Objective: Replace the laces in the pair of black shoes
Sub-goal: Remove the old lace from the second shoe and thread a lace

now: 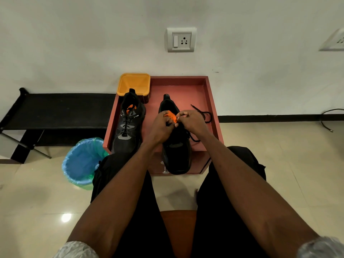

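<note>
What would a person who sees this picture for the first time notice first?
First, the two hands meeting at the middle, the left hand and right hand working a black lace over the right shoe. This shoe stands beside the laced left shoe on a red tray table. An orange tub sits at its far left corner.

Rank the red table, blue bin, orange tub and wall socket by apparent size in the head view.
1. Red table
2. Blue bin, though part is hidden by a leg
3. Orange tub
4. Wall socket
</note>
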Available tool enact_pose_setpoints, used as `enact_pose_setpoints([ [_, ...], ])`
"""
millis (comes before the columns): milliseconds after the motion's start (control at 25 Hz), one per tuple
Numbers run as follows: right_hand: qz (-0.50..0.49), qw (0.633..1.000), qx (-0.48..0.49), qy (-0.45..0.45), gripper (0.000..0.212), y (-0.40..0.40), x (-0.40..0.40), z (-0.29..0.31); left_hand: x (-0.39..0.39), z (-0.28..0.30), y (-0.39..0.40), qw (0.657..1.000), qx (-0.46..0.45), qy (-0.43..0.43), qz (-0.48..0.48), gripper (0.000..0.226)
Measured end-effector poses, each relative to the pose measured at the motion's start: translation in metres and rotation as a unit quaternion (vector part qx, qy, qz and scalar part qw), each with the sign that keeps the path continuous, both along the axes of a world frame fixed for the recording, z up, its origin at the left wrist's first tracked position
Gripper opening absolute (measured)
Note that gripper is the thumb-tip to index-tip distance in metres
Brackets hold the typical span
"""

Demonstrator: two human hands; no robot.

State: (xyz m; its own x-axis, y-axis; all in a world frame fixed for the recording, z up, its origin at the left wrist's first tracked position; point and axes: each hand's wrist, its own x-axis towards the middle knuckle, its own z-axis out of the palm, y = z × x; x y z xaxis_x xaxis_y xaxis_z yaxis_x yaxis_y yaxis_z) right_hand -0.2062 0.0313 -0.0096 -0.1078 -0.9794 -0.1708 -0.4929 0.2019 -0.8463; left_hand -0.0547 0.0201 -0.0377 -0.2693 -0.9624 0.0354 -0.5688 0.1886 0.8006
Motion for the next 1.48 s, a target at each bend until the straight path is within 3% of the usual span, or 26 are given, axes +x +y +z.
enact_pose_setpoints([
  [160, -0.036, 0.999, -0.027, 0.022, 0.02, 0.001, 0.0, -0.001, 0.006, 0.011, 0.006, 0.982, 0.053, 0.14, 0.112, 0.024],
  [280, -0.042, 0.998, -0.036, 0.024, 0.021, -0.002, 0.001, -0.004, 0.006, 0.012, 0.004, 0.897, 0.156, 0.329, 0.253, 0.022],
  [320, -0.034, 0.998, -0.037, 0.028, 0.021, -0.002, 0.003, -0.005, 0.006, 0.012, 0.006, 0.872, 0.175, 0.36, 0.283, 0.021],
  [360, -0.026, 0.998, -0.039, 0.033, 0.021, -0.002, 0.004, -0.006, 0.004, 0.016, 0.01, 0.867, 0.175, 0.357, 0.3, 0.017],
  [440, -0.013, 0.998, -0.048, 0.048, 0.02, -0.001, 0.006, -0.005, 0.004, 0.023, 0.015, 0.931, 0.093, 0.197, 0.292, 0.018],
  [520, 0.0, 0.996, -0.054, 0.067, 0.016, -0.001, 0.006, -0.005, 0.005, 0.019, 0.01, 0.982, -0.042, 0.013, 0.182, 0.032],
  [640, 0.014, 0.995, -0.052, 0.082, 0.016, -0.001, 0.006, -0.002, 0.003, 0.003, 0.0, 0.99, -0.056, -0.129, 0.022, 0.037],
  [720, 0.019, 0.995, -0.052, 0.081, 0.017, -0.002, 0.006, -0.003, 0.002, -0.002, 0.0, 0.983, -0.038, -0.175, -0.027, 0.032],
  [840, 0.014, 0.995, -0.056, 0.079, 0.017, -0.001, 0.006, -0.005, 0.002, 0.001, 0.003, 0.996, -0.039, -0.077, 0.0, 0.021],
  [960, 0.007, 0.995, -0.063, 0.075, 0.02, -0.001, 0.006, -0.008, 0.007, 0.009, 0.0, 0.987, -0.012, 0.068, 0.148, 0.014],
  [1040, -0.002, 0.996, -0.049, 0.07, 0.02, -0.002, 0.005, -0.006, 0.012, 0.017, -0.004, 0.937, 0.026, 0.209, 0.279, 0.022],
  [1120, -0.004, 0.997, -0.04, 0.063, 0.019, -0.002, 0.005, -0.005, 0.022, 0.023, -0.005, 0.878, 0.037, 0.275, 0.39, 0.02],
  [1160, -0.001, 0.997, -0.04, 0.066, 0.019, -0.001, 0.006, -0.005, 0.024, 0.025, -0.003, 0.865, 0.045, 0.263, 0.424, 0.02],
  [1240, 0.004, 0.996, -0.047, 0.073, 0.021, 0.0, 0.008, -0.005, 0.022, 0.031, 0.004, 0.896, 0.014, 0.156, 0.415, 0.03],
  [1360, 0.019, 0.994, -0.057, 0.09, 0.023, 0.0, 0.009, -0.006, 0.01, 0.023, 0.008, 0.978, -0.109, -0.045, 0.174, 0.038],
  [1480, 0.034, 0.992, -0.058, 0.107, 0.021, -0.001, 0.009, -0.005, 0.004, 0.008, 0.006, 0.983, -0.093, -0.16, 0.013, 0.031],
])
